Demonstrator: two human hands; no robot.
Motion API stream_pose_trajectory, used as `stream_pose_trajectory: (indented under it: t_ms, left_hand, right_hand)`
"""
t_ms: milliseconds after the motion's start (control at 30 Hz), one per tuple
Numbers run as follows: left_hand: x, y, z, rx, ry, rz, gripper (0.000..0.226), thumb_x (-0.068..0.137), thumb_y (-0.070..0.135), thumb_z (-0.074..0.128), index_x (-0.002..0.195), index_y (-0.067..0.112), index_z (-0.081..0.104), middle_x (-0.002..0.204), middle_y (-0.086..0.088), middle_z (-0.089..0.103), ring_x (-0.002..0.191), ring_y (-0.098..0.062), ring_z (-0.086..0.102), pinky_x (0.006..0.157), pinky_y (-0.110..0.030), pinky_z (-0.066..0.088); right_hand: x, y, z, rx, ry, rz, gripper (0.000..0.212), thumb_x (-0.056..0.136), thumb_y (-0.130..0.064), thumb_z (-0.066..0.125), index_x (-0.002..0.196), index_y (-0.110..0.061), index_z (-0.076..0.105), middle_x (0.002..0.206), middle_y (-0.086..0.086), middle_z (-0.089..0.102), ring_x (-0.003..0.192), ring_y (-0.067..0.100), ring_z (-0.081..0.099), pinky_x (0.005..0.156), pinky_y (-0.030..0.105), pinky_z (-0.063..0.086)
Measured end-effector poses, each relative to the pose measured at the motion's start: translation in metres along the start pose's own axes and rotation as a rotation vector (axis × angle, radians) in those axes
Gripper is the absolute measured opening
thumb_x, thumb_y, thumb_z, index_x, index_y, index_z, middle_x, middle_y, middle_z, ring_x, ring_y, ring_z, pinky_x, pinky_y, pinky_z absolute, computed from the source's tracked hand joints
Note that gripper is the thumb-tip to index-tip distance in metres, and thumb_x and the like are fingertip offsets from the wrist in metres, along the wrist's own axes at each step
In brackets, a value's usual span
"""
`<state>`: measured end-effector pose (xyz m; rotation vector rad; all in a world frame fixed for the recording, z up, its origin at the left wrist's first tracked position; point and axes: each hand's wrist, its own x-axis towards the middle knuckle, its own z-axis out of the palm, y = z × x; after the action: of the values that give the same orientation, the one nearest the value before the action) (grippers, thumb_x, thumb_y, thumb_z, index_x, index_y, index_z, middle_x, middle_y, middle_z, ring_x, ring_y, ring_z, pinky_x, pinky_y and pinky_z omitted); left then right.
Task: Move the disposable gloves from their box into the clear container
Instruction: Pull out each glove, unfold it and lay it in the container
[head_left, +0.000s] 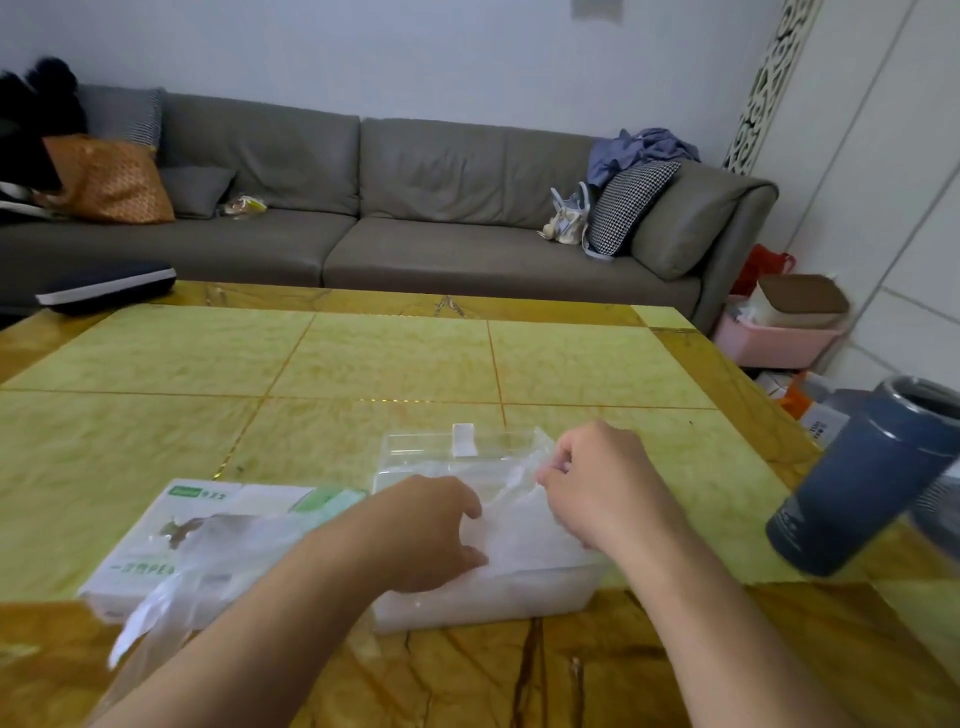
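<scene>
A white and green glove box (156, 551) lies flat on the table at the near left, with a few thin clear gloves (171, 597) trailing out of its top over the front edge. Right of it stands the clear container (498, 597), its clear lid (457, 449) open and tilted back. A heap of translucent gloves (524, 530) fills the container. My left hand (431, 530) holds the heap at its left side, thumb and fingers curled round it. My right hand (602, 483) pinches the gloves' upper right edge with curled fingers.
A dark blue cylindrical flask (862, 478) stands on the table at the right, near the edge. A dark flat case (109, 286) lies at the table's far left corner. Behind the table runs a grey sofa (395, 208); a pink basket (774, 343) sits on the floor at right.
</scene>
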<state>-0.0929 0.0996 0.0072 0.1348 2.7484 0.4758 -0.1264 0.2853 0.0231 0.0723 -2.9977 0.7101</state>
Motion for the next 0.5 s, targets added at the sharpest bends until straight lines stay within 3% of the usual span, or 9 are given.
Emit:
stream_pose_trajectory:
  t_ms: [100,200,300,400,500]
  left_hand:
    - [0.007,0.003,-0.004,0.085,-0.058,0.01,0.062,0.09,0.057,0.07,0.146,0.037,0.051,0.118,0.013,0.07,0.107,-0.012,0.065,0.098,-0.034,0.054]
    - [0.013,0.003,-0.003,0.097,-0.064,0.018,0.058,0.087,0.051,0.074,0.141,0.038,0.057,0.107,0.013,0.073,0.094,-0.011,0.07,0.088,-0.034,0.058]
    - [0.018,0.003,-0.001,0.151,-0.032,0.022,0.05,0.085,0.037,0.074,0.133,0.039,0.061,0.102,0.011,0.073,0.092,-0.014,0.07,0.084,-0.036,0.06]
    - [0.022,0.004,0.001,0.221,-0.006,0.038,0.041,0.082,0.036,0.076,0.122,0.033,0.066,0.1,0.008,0.072,0.095,-0.019,0.069,0.082,-0.038,0.06]
    - [0.024,0.005,0.003,0.274,0.01,0.065,0.035,0.082,0.039,0.076,0.111,0.024,0.065,0.096,0.004,0.068,0.093,-0.023,0.068,0.074,-0.036,0.056]
  right_hand:
    - [0.001,0.0,0.003,-0.189,0.043,0.017,0.026,0.092,-0.016,0.068,0.067,-0.017,0.061,0.073,-0.003,0.068,0.056,0.022,0.066,0.046,0.028,0.05]
    - [-0.002,-0.004,0.004,-0.284,0.034,0.027,0.021,0.089,-0.013,0.069,0.072,-0.016,0.058,0.071,-0.001,0.063,0.054,0.02,0.059,0.044,0.026,0.037]
    - [-0.006,-0.009,0.003,-0.329,0.022,0.032,0.023,0.087,-0.01,0.069,0.079,-0.016,0.049,0.074,-0.001,0.057,0.057,0.019,0.055,0.047,0.028,0.037]
    - [-0.011,-0.018,-0.001,-0.33,0.062,-0.04,0.03,0.089,-0.01,0.07,0.099,-0.017,0.042,0.08,-0.003,0.052,0.062,0.019,0.053,0.049,0.031,0.038]
    - [-0.019,-0.033,-0.003,-0.201,0.007,-0.231,0.024,0.09,-0.011,0.065,0.104,-0.022,0.048,0.098,-0.007,0.055,0.085,0.019,0.059,0.07,0.037,0.054]
